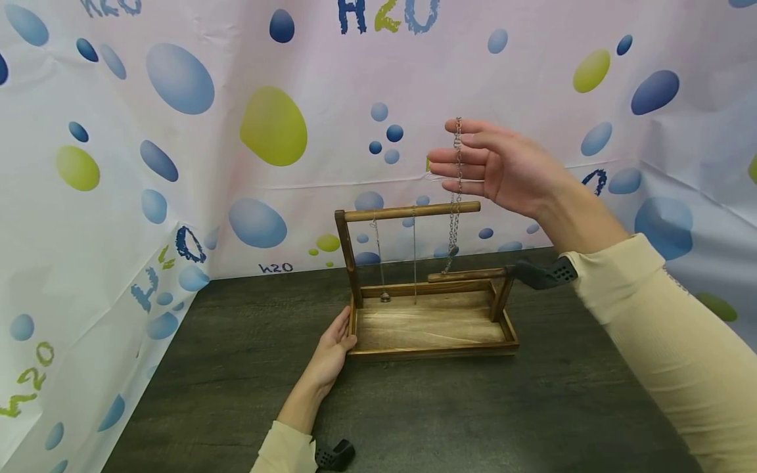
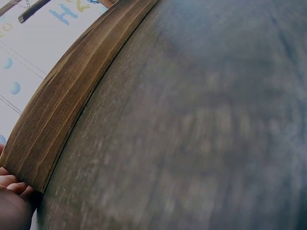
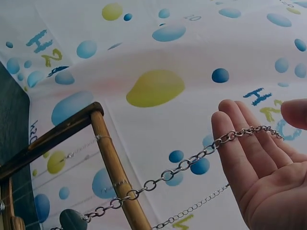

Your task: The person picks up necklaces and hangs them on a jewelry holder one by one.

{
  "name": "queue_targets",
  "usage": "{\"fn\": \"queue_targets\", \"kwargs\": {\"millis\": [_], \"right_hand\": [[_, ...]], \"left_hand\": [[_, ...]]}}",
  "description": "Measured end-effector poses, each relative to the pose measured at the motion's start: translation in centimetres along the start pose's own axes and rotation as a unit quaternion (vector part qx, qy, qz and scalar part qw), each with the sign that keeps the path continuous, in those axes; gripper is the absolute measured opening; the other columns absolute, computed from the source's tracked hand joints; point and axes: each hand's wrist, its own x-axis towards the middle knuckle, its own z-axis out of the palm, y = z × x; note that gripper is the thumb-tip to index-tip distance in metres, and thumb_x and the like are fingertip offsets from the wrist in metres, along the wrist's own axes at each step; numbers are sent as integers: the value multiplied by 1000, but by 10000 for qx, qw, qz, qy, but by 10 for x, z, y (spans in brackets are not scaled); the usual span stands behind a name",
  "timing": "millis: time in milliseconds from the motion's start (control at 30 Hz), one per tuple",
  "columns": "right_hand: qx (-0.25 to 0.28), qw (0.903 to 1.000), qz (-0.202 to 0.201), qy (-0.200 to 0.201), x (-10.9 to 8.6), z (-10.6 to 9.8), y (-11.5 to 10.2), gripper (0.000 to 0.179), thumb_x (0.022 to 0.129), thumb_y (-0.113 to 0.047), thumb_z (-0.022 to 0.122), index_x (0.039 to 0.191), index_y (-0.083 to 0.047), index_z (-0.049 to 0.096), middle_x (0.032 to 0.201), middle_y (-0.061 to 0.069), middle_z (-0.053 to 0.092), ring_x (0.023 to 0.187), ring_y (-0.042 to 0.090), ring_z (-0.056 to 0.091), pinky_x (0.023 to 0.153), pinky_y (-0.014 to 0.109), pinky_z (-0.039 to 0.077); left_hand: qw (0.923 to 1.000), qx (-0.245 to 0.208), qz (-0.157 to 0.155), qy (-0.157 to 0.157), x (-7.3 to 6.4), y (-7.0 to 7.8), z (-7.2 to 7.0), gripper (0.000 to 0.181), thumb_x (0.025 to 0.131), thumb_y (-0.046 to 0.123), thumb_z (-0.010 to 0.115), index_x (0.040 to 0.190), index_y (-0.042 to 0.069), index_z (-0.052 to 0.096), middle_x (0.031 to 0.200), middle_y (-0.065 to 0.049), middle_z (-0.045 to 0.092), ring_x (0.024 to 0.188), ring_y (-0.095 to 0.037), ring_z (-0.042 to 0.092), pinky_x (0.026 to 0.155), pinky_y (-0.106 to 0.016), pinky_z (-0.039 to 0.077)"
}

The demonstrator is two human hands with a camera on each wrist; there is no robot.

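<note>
A wooden jewelry stand (image 1: 436, 349), a shallow tray with two raised bars, stands on the dark table. My left hand (image 1: 332, 348) grips the tray's left end, thumb over its rim; in the left wrist view its fingers (image 2: 17, 186) press against the wood. Above the right side, my right hand (image 1: 503, 164) is raised with fingers extended. A silver chain necklace (image 1: 458, 164) drapes over its upper finger and hangs down past the taller bar (image 1: 408, 212) to the lower bar (image 1: 467, 275). In the right wrist view, a dark round pendant (image 3: 73, 220) is on the chain.
From the taller bar hang a thin necklace with a small pendant (image 1: 386, 297) and another fine chain (image 1: 414, 256). Behind the dark table (image 1: 236, 368) is a white curtain (image 1: 331, 72) with blue and green spots. Black wrist bands (image 1: 544, 272) sit at both sleeves.
</note>
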Motion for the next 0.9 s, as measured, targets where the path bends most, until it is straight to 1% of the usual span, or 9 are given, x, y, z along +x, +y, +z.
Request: {"fn": "queue_targets", "kwargs": {"millis": [233,400,667,900], "right_hand": [[238,9997,23,-5,-11,-20,-4,55,106,-16,53,156,-9,29,119,16,70,111,27,68,89,36,57],[357,9994,-1,-6,-16,-31,-10,53,106,-14,52,154,-9,31,118,17,70,111,28,68,89,37,57],[487,9987,22,130,-21,-53,-15,42,106,-12,52,146,-9,41,113,19,71,106,30,70,85,39,58],[635,9975,121,268,-22,-73,-9,36,105,-11,52,141,-8,45,111,20,72,103,31,71,83,40,59]], "left_hand": [[10000,-8,6,13,-1,-1,0,64,103,-7,38,160,-1,11,165,-22,7,152,-37,6,121,-51,10],[10000,17,8,57,-1,-1,0,64,103,-6,39,161,0,11,166,-22,7,152,-36,7,120,-51,11],[10000,50,6,82,0,0,1,64,103,-6,39,161,0,11,166,-22,7,152,-36,6,121,-52,11],[9999,29,23,103,-1,-1,2,64,102,-6,38,160,-1,12,165,-23,6,152,-37,4,121,-52,9]]}}
